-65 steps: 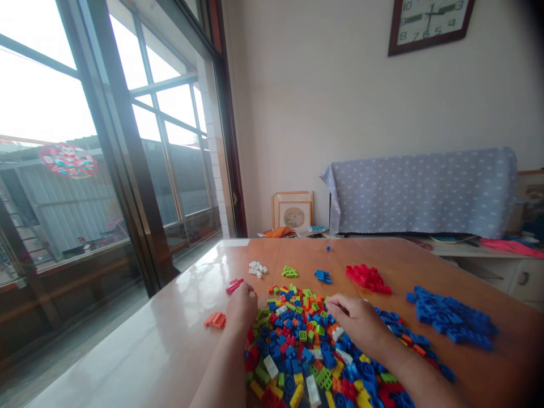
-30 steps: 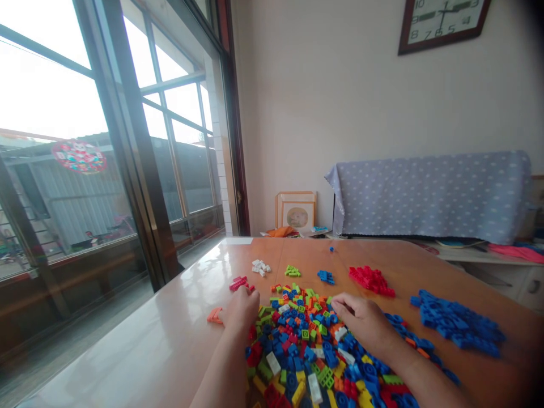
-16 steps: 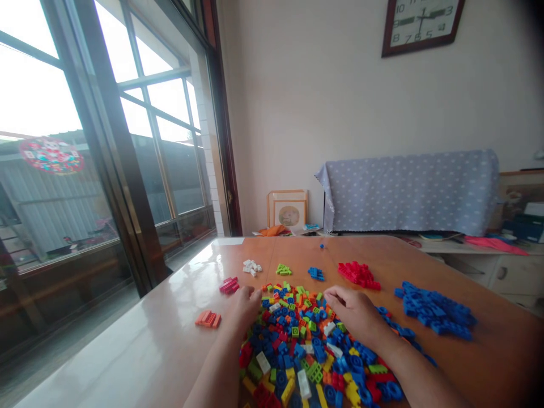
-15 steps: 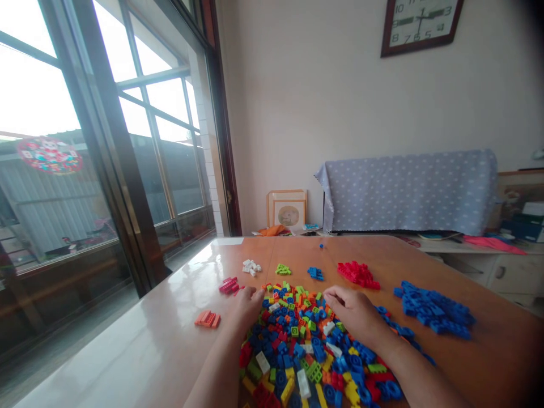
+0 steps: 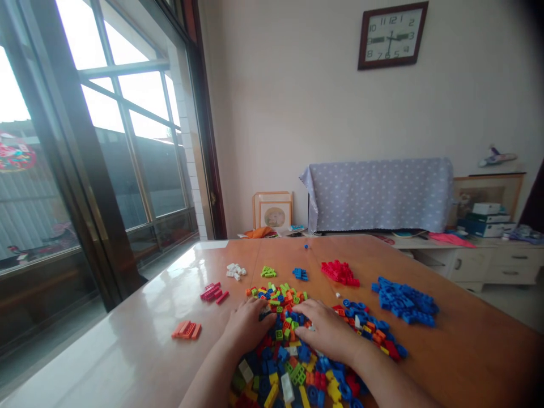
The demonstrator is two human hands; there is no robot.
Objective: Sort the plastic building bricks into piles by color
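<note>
A large mixed heap of toy building bricks (image 5: 284,354) in blue, red, yellow, green, orange and white spreads over the near middle of the table. At its left side lies my left hand (image 5: 250,324), palm down on the bricks, fingers stretched forward and thumb apart. Across from it, my right hand (image 5: 325,327) rests on the heap's right part, its thumb and fingers spread apart and pointing left. Some fingertips are partly hidden among the bricks. Neither hand visibly grips a brick. More loose bricks (image 5: 374,326) lie to the right of my right wrist.
Sorted groups ring the heap: orange bricks (image 5: 186,330), magenta bricks (image 5: 212,292), white bricks (image 5: 236,271), green bricks (image 5: 268,272), small blue bricks (image 5: 300,274), red bricks (image 5: 340,273) and a bigger blue pile (image 5: 403,301). One tiny blue piece (image 5: 306,246) sits near the far edge.
My right hand has moved inward over the heap and its curled fingers have spread. My left hand has come slightly nearer and flattened onto the bricks. The camera view has turned right.
</note>
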